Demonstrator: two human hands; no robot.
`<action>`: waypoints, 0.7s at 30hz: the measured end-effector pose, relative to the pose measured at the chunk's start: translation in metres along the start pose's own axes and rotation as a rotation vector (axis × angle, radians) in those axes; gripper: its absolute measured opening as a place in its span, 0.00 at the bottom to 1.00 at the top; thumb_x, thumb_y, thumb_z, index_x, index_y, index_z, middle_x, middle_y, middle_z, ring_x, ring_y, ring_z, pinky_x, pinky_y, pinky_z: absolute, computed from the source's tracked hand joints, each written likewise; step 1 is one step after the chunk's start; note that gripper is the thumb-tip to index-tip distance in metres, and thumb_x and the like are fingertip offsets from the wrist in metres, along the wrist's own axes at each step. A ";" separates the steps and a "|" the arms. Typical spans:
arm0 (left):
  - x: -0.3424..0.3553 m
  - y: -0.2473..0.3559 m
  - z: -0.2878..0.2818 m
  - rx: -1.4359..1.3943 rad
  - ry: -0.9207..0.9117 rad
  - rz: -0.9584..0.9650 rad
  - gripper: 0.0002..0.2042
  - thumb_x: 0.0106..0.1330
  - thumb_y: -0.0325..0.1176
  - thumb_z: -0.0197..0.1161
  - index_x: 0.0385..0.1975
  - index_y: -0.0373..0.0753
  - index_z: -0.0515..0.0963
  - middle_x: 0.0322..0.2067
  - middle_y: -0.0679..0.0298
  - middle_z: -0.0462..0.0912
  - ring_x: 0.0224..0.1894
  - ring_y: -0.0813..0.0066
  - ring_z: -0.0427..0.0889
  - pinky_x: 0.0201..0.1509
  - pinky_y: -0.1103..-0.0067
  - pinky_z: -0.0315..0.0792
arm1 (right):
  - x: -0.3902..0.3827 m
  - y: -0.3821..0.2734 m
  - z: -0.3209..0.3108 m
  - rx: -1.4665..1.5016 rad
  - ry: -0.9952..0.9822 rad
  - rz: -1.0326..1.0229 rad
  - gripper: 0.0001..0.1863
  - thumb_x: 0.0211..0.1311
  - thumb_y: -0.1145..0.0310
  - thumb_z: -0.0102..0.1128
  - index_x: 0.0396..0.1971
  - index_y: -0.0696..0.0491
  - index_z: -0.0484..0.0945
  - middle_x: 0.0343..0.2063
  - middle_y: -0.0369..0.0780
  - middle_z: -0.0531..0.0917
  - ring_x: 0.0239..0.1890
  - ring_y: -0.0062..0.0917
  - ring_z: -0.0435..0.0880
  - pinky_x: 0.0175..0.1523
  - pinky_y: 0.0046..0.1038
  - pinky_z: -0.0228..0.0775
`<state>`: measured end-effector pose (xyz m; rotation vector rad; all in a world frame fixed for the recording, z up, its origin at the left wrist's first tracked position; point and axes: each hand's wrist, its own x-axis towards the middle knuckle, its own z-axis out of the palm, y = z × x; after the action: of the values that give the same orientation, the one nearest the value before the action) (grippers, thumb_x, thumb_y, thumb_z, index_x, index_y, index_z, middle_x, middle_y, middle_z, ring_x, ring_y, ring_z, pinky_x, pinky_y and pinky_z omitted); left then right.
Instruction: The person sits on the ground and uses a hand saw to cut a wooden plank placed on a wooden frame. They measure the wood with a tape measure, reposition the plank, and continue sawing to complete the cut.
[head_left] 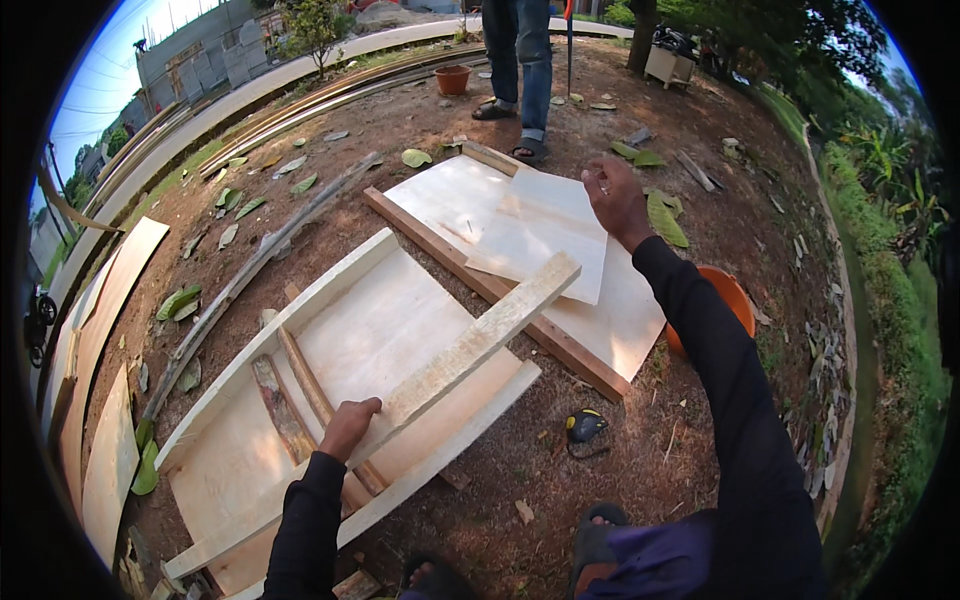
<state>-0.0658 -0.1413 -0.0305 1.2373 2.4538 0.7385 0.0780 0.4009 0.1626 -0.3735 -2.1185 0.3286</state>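
Observation:
My left hand (350,428) is closed round a long pale wooden beam (480,345), which slants over a plywood panel (385,305) with raised side boards. Beside that hand, two rough brown sticks (306,377) lie across the panel. My right hand (612,198) is raised at the far right, its fingers curled in a pinch; whatever it holds, if anything, is too small to make out. Below it, a smaller plywood piece (545,235) rests over a second panel (620,310), which has a brown wooden batten (450,262) along it.
A black and yellow tape measure (586,426) lies on the soil near my feet. An orange bucket (735,300) stands right of the second panel. Beyond it, another person (530,70) in jeans stands near a flowerpot (453,80). Plywood sheets (110,320) and a long pole (240,290) lie left.

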 end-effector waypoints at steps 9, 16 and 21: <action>-0.001 0.014 -0.004 -0.048 0.008 0.000 0.10 0.69 0.32 0.53 0.42 0.40 0.82 0.30 0.41 0.83 0.35 0.44 0.84 0.40 0.61 0.74 | 0.026 0.050 0.033 0.089 0.059 0.271 0.21 0.66 0.53 0.63 0.44 0.57 0.86 0.39 0.50 0.88 0.45 0.45 0.86 0.51 0.42 0.76; -0.003 0.010 -0.004 0.000 -0.008 -0.050 0.10 0.68 0.31 0.53 0.39 0.37 0.82 0.31 0.41 0.84 0.37 0.44 0.84 0.42 0.60 0.75 | 0.066 0.065 0.049 0.271 0.010 0.435 0.24 0.71 0.50 0.57 0.45 0.58 0.85 0.40 0.50 0.88 0.47 0.43 0.87 0.52 0.39 0.74; 0.004 0.014 0.001 -0.034 0.001 -0.012 0.09 0.68 0.31 0.54 0.38 0.37 0.82 0.31 0.42 0.84 0.36 0.45 0.84 0.41 0.61 0.75 | 0.054 0.100 0.096 0.367 0.061 0.610 0.27 0.75 0.50 0.50 0.53 0.60 0.81 0.47 0.49 0.88 0.52 0.41 0.85 0.58 0.37 0.72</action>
<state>-0.0583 -0.1311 -0.0236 1.2088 2.4366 0.7747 -0.0168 0.5052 0.1149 -0.7932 -1.7931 1.0256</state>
